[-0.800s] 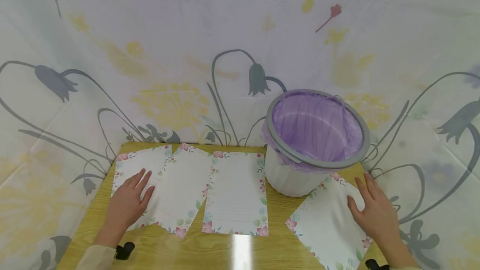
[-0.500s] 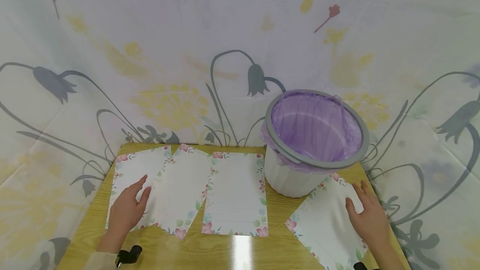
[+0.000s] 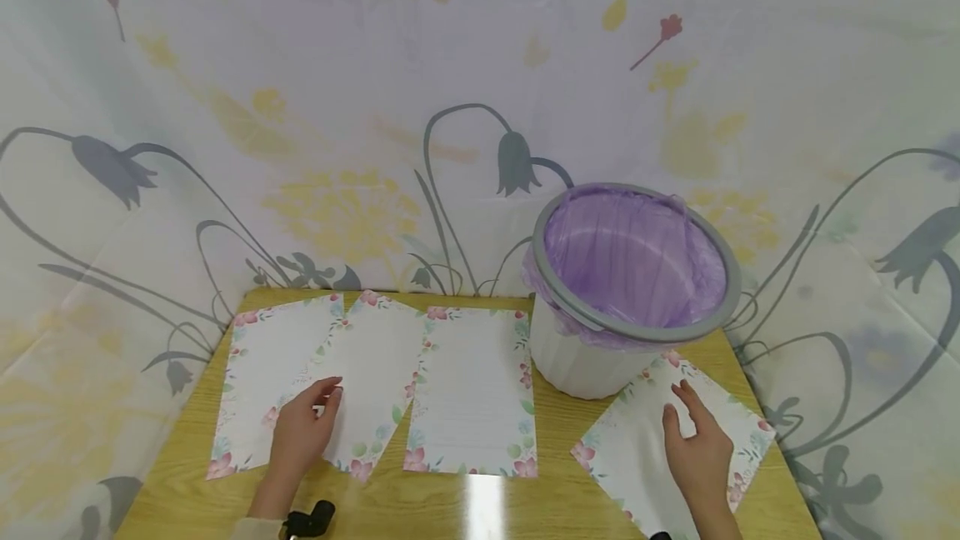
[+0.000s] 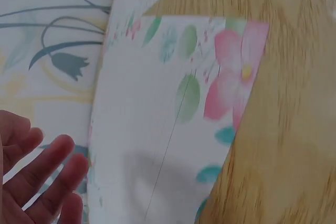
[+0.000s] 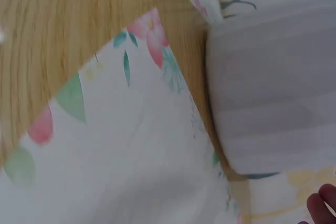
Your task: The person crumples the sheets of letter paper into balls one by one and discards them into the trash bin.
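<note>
- Resting at lower left, left hand (image 3: 300, 433) lies on the second floral sheet (image 3: 367, 382), fingers relaxed, gripping nothing.
- Right hand (image 3: 697, 452), likewise loose-fingered, touches the angled sheet (image 3: 645, 440) beside the bin (image 3: 592, 357).
- Risk: sheets could slide on the smooth table (image 3: 555, 423) under flat fingers.

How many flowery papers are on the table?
4. One at the far left, one beside it under the left hand, one in the middle, one by the bin under the right hand.

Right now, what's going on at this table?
A person has both hands on floral-bordered paper sheets laid across a wooden table. The left hand rests on the second sheet from the left; the right hand lies on the angled sheet beside a white bin with a purple liner.
</note>
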Available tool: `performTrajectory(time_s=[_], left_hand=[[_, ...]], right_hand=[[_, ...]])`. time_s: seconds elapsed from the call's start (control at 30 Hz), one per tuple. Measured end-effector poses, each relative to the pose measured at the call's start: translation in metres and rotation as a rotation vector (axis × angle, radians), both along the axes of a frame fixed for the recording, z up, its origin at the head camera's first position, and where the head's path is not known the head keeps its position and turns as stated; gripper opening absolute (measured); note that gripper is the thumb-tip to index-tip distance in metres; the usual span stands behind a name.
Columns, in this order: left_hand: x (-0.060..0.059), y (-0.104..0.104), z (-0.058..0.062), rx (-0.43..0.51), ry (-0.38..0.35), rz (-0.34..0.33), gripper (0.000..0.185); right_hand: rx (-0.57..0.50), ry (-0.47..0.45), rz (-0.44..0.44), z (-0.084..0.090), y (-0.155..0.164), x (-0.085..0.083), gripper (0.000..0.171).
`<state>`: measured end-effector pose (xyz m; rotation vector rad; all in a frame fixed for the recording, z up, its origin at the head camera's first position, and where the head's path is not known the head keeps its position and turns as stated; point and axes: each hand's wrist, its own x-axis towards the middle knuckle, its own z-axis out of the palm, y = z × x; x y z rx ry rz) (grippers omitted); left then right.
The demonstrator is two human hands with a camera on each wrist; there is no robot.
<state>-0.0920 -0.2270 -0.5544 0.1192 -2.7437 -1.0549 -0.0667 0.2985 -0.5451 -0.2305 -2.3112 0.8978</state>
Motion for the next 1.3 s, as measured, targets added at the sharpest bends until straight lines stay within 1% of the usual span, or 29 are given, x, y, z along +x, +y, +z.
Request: performTrajectory(time_s=[0.07,0.17,0.27,0.33,0.47,0.57,0.7,0.87,0.97,1.1,1.17,1.3], left_hand=[[0.000,0.013,-0.003,0.043,-0.005,-0.017,0.027],[0.000,0.032,-0.009,0.110,-0.013,-0.047,0.025],[0.000,0.048,-0.016,0.169,-0.027,-0.083,0.025],[0.000,0.057,-0.020,0.215,-0.038,-0.101,0.025],[-0.001,0.072,-0.023,0.300,-0.061,-0.117,0.024],[-0.003,0.081,-0.025,0.326,-0.074,-0.126,0.026],[-0.004,0.090,-0.028,0.309,-0.077,-0.122,0.034],[-0.004,0.094,-0.032,0.276,-0.074,-0.086,0.042],[-0.004,0.095,-0.034,0.274,-0.079,-0.083,0.045],[-0.007,0.094,-0.037,0.262,-0.102,-0.105,0.052],[-0.007,0.094,-0.038,0.235,-0.110,-0.116,0.054],[-0.008,0.095,-0.040,0.161,-0.121,-0.104,0.056]], right_hand=[[-0.032,0.007,-0.005,-0.006,-0.010,0.001,0.027],[-0.078,-0.004,0.024,-0.015,-0.027,0.003,0.023],[-0.109,-0.037,0.079,-0.024,-0.043,0.004,0.020],[-0.149,-0.071,0.121,-0.029,-0.054,0.006,0.018],[-0.252,-0.140,0.203,-0.036,-0.074,0.006,0.017],[-0.301,-0.174,0.241,-0.038,-0.088,0.003,0.017],[-0.327,-0.218,0.283,-0.042,-0.106,-0.003,0.019],[-0.355,-0.287,0.359,-0.049,-0.125,-0.010,0.024],[-0.347,-0.305,0.363,-0.055,-0.132,-0.015,0.029],[-0.309,-0.302,0.347,-0.062,-0.137,-0.020,0.036],[-0.301,-0.306,0.354,-0.065,-0.139,-0.021,0.040],[-0.272,-0.319,0.374,-0.070,-0.142,-0.023,0.045]])
